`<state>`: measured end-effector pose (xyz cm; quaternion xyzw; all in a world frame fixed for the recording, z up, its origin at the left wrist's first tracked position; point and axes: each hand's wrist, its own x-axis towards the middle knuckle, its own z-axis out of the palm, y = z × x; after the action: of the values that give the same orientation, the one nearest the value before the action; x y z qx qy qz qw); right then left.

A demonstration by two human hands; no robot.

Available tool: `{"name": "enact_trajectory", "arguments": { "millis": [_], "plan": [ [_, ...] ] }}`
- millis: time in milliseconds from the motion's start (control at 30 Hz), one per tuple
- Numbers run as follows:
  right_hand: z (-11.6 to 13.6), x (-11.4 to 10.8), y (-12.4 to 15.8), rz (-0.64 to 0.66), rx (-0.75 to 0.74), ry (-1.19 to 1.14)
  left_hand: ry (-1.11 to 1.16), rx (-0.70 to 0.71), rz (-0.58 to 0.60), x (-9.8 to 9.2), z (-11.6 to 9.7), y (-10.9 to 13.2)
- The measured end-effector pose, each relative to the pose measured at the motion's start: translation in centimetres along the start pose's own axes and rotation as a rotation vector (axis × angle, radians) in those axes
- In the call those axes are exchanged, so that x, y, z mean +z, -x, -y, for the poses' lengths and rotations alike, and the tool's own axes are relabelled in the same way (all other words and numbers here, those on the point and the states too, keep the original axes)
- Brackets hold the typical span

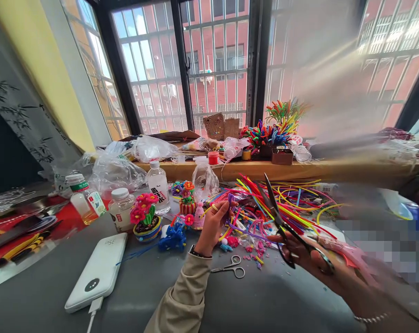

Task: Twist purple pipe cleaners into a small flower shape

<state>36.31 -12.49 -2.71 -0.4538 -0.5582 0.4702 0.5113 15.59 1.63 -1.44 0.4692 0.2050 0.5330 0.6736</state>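
My left hand (212,225) is raised over the grey table (258,300), fingers pinched on a small purple pipe-cleaner piece (230,200). My right hand (308,256) grips black scissors (279,217) with the blades apart and pointing up and left, toward the left hand. A heap of coloured pipe cleaners (282,203) lies just behind both hands. Small silver scissors (232,267) lie on the table below my left hand. Pink and red scraps (256,253) are scattered between the hands.
A white power bank (100,270) with a cable lies at the front left. Bottles (158,185), a pipe-cleaner flower pot (146,222) and a blue figure (173,238) stand at centre left. Plastic bags (115,171) and more pipe cleaners (275,127) crowd the window ledge. The right side is blurred.
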Motion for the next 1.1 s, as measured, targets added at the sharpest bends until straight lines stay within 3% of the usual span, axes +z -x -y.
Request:
{"name": "enact_trajectory", "arguments": {
  "millis": [133, 233, 367, 700, 1100],
  "plan": [
    [-1.5, 1.3, -0.5, 0.255, -0.034, -0.152, 0.049, 0.003, -0.040, -0.1, -0.3, -0.1],
    [-2.4, 1.2, -0.3, 0.351, 0.009, -0.163, 0.042, 0.011, -0.042, -0.1, -0.5, 0.0],
    [-2.8, 0.6, 0.1, 0.371, 0.081, -0.141, 0.030, -0.002, -0.037, -0.1, -0.5, 0.0],
    [-2.4, 0.2, 0.5, 0.375, 0.100, -0.087, -0.040, -0.010, 0.009, 0.2, -0.5, 0.2],
    [-1.7, -0.1, 0.6, 0.346, 0.065, 0.030, -0.432, -0.052, 0.173, 0.8, -0.4, 1.0]
  ]
}}
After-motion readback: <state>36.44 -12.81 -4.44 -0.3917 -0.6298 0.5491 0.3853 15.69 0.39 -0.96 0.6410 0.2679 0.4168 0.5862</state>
